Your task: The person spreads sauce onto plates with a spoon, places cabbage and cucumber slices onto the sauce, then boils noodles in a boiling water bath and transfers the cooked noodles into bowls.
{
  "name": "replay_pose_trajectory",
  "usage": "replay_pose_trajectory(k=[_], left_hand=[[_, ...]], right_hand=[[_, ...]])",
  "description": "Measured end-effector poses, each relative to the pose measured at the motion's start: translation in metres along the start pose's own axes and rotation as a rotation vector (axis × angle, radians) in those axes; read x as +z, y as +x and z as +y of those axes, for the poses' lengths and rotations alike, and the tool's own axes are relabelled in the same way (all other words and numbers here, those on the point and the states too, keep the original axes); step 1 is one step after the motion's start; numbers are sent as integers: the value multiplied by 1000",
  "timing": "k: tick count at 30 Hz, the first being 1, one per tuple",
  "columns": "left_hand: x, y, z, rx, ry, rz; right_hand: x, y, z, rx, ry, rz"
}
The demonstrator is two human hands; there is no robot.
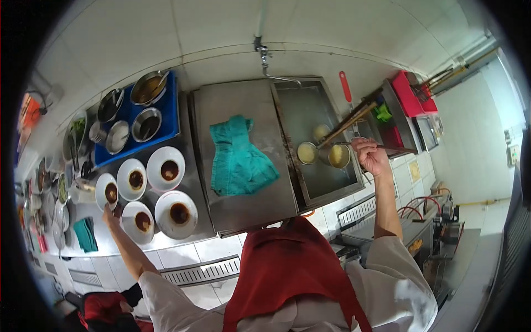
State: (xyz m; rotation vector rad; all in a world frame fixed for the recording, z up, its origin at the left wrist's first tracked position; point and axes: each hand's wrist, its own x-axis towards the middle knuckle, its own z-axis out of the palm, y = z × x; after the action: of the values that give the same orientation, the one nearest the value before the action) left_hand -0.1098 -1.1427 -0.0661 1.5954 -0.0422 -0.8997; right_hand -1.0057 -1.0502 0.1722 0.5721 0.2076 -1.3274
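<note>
My left hand [109,213] is at the near rim of a white bowl [101,192] with dark sauce in it. Its fingers look closed on that rim, though partly hidden. Beside it stand several more white bowls [145,176] with dark sauce in the bottom. My right hand [370,156] is closed round the handle of a noodle strainer [338,164], which holds pale yellow noodles over the cooker. A second strainer [307,160] and a third strainer [321,131] sit in the cloudy water, their wooden handles slanting up to the right.
A blue tray [172,126] of steel sauce pots stands at the back left. A green cloth [243,160] lies on the steel counter [260,207]. Above the cooker [319,192] is a tap [264,53]. Right of it are a red-handled utensil [345,87] and a red bin [405,91]. Another person [103,310] is lower left.
</note>
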Motion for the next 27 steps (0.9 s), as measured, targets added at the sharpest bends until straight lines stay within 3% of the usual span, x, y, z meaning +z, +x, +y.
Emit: replay_pose_trajectory(k=[4,6,7,9,11,13,15,18,19,20,23,25,27], left_hand=[[-17,39,-12,23,69,-35],[-38,72,-24,825,1174,-149],[-31,65,-20,833,1171,-156],[-28,54,-18,221,31,-81],[-48,66,-21,221,54,-167],[-54,70,-13,225,84,-259],[-55,29,-12,194,19,-113],[-52,-20,6,200,12,23],[-54,-26,11,151,42,66],[-64,-27,10,212,38,35],[-72,-82,39,306,67,50],[-78,-111,40,269,95,15],[-72,-158,45,255,93,66]], right_hand=[[15,-22,17,-53,9,-58],[16,-30,24,-66,-17,-84],[18,-34,32,-84,20,-111],[17,-31,37,-103,53,-140],[4,-20,30,-46,123,-193],[-10,-27,31,-122,97,-212],[-1,-25,29,-157,30,-333],[-10,-19,9,-143,78,-220],[-19,-25,10,-202,-58,-262],[-4,-31,30,-145,3,-318],[-23,-30,12,-205,43,-148],[5,-42,33,-128,83,-270],[6,-41,24,-73,105,-251]])
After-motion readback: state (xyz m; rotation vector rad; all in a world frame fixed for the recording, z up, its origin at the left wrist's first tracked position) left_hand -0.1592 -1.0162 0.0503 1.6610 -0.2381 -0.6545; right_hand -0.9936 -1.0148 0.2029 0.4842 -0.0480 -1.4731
